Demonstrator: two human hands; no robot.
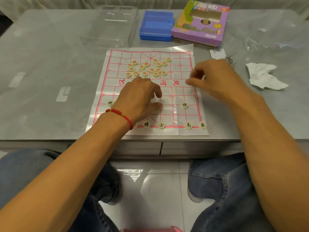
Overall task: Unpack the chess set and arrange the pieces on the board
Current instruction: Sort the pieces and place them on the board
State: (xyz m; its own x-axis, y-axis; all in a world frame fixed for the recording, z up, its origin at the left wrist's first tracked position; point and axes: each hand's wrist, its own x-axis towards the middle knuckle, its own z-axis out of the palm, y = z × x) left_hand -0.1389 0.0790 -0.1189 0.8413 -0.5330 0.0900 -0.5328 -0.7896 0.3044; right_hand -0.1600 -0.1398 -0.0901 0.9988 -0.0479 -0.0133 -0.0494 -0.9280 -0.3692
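Observation:
A thin white board sheet (113,77) with a red grid lies on the grey table. Several red-lettered pieces (147,67) are heaped on its far half. Black-lettered pieces stand on the near half: two cannons (110,102) (184,105), and a back row that includes the general (146,124), an advisor (161,125), a horse (188,125) and a chariot (202,125). My left hand (142,97) hovers palm down over the board's middle with its fingers curled; what lies under it is hidden. My right hand (210,77), blurred, is at the board's right edge and seems to pinch a pale piece.
A blue plastic box (156,25) and a purple carton (200,22) sit beyond the board. A clear plastic lid (110,25) lies at the back left. On the right are a clear bag (275,34), a crumpled tissue (264,76), a paper slip (217,53) and keys (229,60).

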